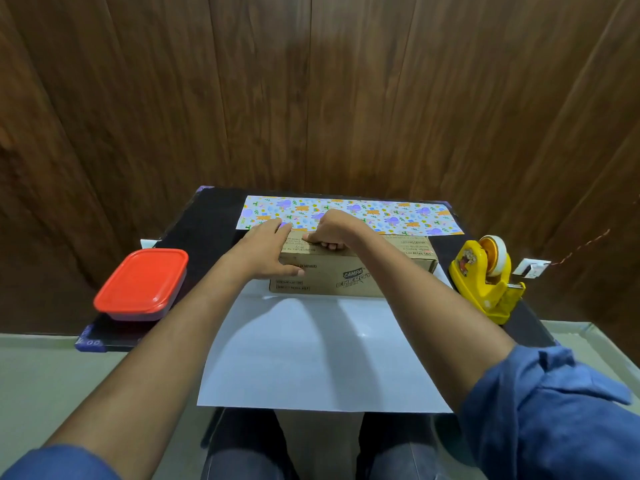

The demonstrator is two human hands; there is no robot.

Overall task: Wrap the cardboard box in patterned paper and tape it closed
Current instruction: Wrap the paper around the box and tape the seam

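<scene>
Red-lidded and shut, the plastic container [141, 285] at your left on the black table [204, 220] hides whatever it holds. The cardboard box [353, 268] sits mid-table on the patterned paper [349, 214], whose white underside stretches toward you. Your left hand [268, 252] lies flat and open over the box's left top corner; your right hand [332, 230] curls on the top, fingers bent, grip unclear. A yellow tape dispenser [486, 278] stands right of the box.
</scene>
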